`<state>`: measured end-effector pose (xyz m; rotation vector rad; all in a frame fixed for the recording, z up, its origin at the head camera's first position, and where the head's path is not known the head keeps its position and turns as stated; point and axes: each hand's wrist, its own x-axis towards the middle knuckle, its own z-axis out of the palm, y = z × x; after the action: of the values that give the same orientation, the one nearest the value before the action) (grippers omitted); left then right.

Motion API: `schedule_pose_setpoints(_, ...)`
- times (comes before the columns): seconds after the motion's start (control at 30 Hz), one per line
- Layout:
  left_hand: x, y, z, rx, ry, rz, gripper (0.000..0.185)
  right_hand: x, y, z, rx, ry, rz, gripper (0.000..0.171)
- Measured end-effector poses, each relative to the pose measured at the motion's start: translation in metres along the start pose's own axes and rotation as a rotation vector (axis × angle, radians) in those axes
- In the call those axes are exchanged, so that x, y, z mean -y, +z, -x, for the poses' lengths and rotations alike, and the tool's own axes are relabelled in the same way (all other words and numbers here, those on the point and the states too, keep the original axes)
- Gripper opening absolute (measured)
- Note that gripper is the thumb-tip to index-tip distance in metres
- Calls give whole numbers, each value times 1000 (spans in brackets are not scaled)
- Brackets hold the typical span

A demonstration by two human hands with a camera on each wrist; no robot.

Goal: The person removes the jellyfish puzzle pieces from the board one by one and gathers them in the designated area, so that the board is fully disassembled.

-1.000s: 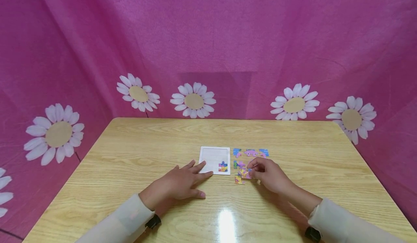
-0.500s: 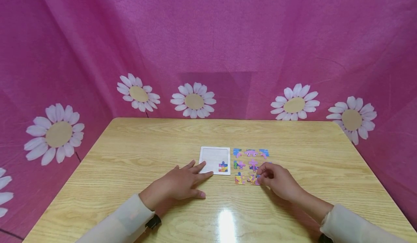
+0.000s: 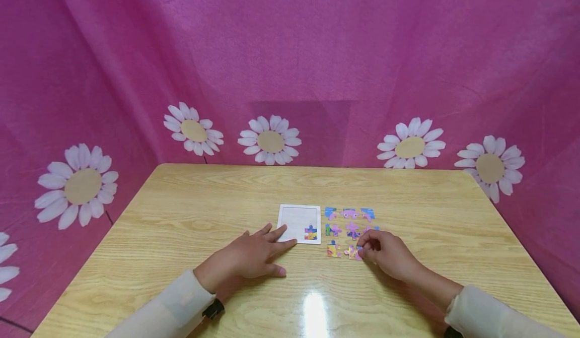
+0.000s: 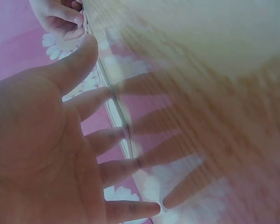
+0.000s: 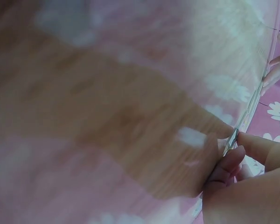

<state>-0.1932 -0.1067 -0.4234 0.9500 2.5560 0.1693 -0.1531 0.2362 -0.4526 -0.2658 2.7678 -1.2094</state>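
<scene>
A white square puzzle tray [image 3: 294, 217] lies flat on the table, with one jigsaw piece [image 3: 310, 233] in its lower right corner. My left hand [image 3: 251, 255] rests with fingers spread, fingertips on the tray's lower left edge. In the left wrist view the left palm [image 4: 37, 144] and straight fingers show. To the right of the tray, my right hand [image 3: 389, 255] pinches a yellow-and-pink puzzle piece [image 3: 354, 252] at its right side, low at the table. The right wrist view shows the thumb and finger of the right hand [image 5: 245, 161] closed on its thin edge.
Several loose puzzle pieces lie in rows right of the tray: a pink one with eyes [image 3: 350, 213] on top, a pink one [image 3: 353, 229] in the middle, a yellow one [image 3: 333, 250] at the bottom left. Pink flowered cloth [image 3: 308, 76] hangs behind the table [image 3: 226, 187].
My right hand has shifted right and slightly toward me, taking the pinched piece from above the rows to the bottom row. The left hand and tray have stayed put.
</scene>
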Motion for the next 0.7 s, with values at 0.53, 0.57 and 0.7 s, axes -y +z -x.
schedule_pose_setpoints(0.53, -3, -1, 0, -18, -2, -15, 67, 0, -6, -3, 75, 19, -165, 8)
schedule_pose_setpoints(0.57, -3, -1, 0, -18, -3, -18, 67, 0, -7, -4, 81, 11, -174, 8)
schedule_pose_setpoints(0.7, -5, -2, -2, -27, -2, -26, 68, 4, -9, -8, 78, -23, -167, 9)
